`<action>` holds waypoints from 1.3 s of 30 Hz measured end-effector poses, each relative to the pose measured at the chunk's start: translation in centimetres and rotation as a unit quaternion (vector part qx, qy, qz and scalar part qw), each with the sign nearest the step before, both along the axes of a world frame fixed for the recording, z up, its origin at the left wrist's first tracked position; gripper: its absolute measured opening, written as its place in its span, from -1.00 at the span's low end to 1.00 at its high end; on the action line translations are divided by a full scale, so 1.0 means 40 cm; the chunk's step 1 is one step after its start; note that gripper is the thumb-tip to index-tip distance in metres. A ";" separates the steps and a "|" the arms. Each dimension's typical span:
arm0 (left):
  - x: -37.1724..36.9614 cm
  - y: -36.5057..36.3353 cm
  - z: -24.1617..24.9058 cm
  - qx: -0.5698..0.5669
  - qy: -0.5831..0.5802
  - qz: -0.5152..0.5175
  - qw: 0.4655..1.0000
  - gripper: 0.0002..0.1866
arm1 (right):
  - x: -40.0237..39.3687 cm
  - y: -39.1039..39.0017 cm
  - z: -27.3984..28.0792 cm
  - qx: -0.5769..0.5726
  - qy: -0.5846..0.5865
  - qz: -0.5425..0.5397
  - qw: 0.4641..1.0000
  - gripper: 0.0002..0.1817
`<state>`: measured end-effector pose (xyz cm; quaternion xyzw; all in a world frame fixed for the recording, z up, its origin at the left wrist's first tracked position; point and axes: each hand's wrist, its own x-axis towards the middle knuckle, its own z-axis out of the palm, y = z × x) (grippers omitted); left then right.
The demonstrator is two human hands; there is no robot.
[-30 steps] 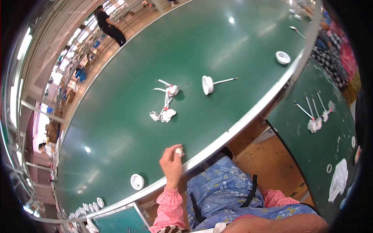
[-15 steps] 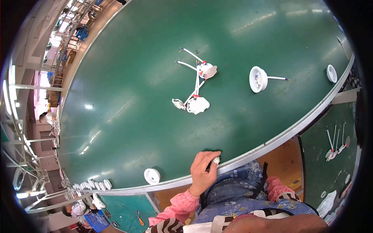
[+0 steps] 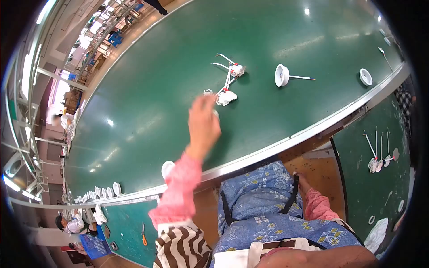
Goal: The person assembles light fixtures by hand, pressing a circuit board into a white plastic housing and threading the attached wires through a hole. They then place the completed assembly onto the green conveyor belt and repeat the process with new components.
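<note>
My left hand (image 3: 203,127) reaches over the green conveyor belt, its fingers curled closed. A small white part (image 3: 216,114) shows at its edge, seemingly gripped; its kind is not clear. Just beyond the fingertips lies a white wired piece (image 3: 226,97) with a red collar. Its white leads run to another wired piece (image 3: 237,70) further away. The fingers partly cover a small white bit (image 3: 208,92) beside them. My right hand (image 3: 302,182) hangs low by the blue patterned apron (image 3: 263,196), its fingers mostly hidden.
A white round cup (image 3: 282,75) with a lead lies to the right, another white cup (image 3: 365,77) beyond it. My left sleeve partly covers a white ring-shaped part (image 3: 167,169). Several white cups (image 3: 107,192) line the belt's left edge. Scissors (image 3: 144,234) lie on the lower-left table.
My left hand has moved from the belt's near edge forward and left to the wired pieces, bringing the small white part along. My right hand has come partly into view.
</note>
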<state>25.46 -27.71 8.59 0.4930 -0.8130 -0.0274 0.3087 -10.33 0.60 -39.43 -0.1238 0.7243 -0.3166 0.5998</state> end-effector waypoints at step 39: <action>0.141 0.310 0.093 0.180 0.080 -0.224 0.955 -0.62 | 0.408 -0.371 1.246 -0.645 0.299 0.464 0.528 -0.68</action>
